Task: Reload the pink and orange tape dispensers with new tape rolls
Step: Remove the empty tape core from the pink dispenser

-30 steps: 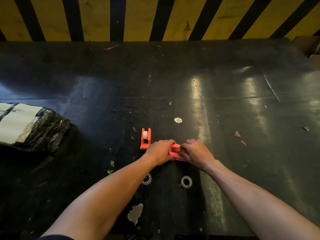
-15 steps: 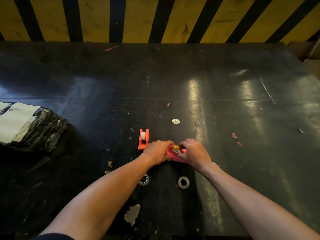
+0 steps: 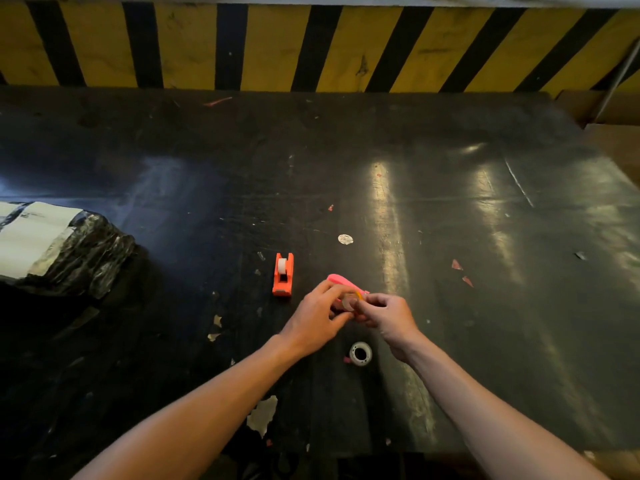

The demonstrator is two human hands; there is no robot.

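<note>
From the head camera, the scuffed, glossy black table (image 3: 450, 209) is flecked with torn bits of paper and streaked with glare. The left hand (image 3: 317, 320) curls its fingers around the pink tape dispenser (image 3: 341, 280), a smooth, rounded plastic shell that shows just above the knuckles near the middle of the table. The right hand (image 3: 388, 315) meets it from the other side, fingertips pinched narrow on a small pale tape roll (image 3: 349, 302) held at the dispenser. The orange tape dispenser (image 3: 283, 274), boxy plastic with a white roll seated in it, stands just left of the hands, apart from them. A clear roll (image 3: 360, 353) with a dark open core lies flat between the wrists. Far left sits a crinkled black-wrapped bundle (image 3: 69, 251) with a white label. Behind the table runs a yellow-and-black striped wall (image 3: 311, 46).
</note>
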